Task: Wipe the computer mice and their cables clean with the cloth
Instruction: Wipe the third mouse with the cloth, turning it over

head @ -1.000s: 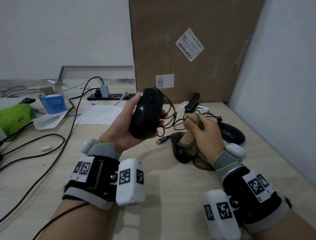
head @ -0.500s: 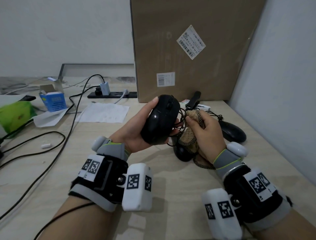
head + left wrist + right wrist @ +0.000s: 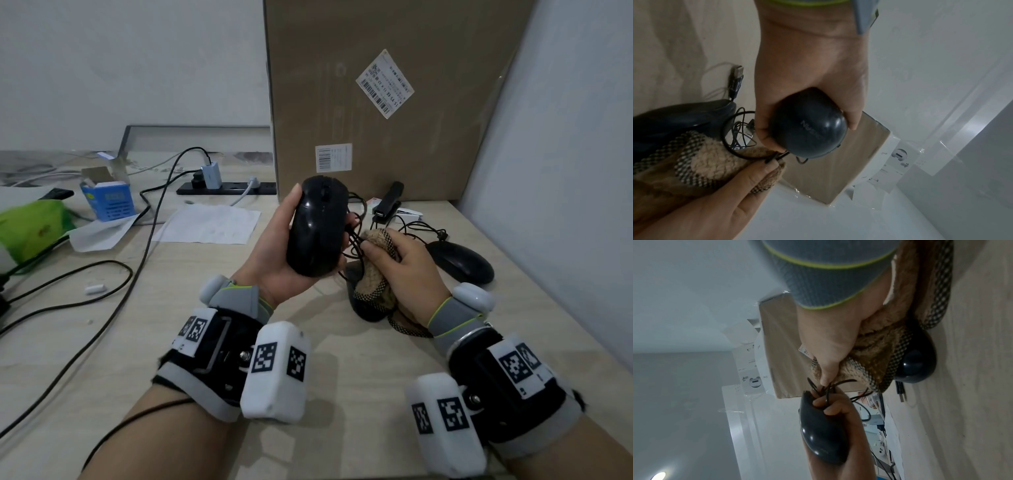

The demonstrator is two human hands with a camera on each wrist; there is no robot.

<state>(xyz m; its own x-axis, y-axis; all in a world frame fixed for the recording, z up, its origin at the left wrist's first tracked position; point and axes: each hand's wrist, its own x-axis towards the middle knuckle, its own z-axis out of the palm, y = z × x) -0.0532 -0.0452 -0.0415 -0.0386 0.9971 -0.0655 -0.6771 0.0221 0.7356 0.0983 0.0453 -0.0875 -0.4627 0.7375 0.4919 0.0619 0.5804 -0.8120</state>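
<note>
Black mouse (image 3: 317,228) fills left hand (image 3: 274,253); right hand (image 3: 407,270) apparently pinches its cable (image 3: 352,240).

Glossy plastic mouse (image 3: 317,226), fuzzy cloth (image 3: 375,287)

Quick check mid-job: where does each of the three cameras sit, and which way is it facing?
Head: worn high, looking down at the table; both wrists and hands show.
Left wrist: looks along the left hand gripping the held mouse.
Right wrist: looks along the right hand holding the cloth.
All three share that mouse.
</note>
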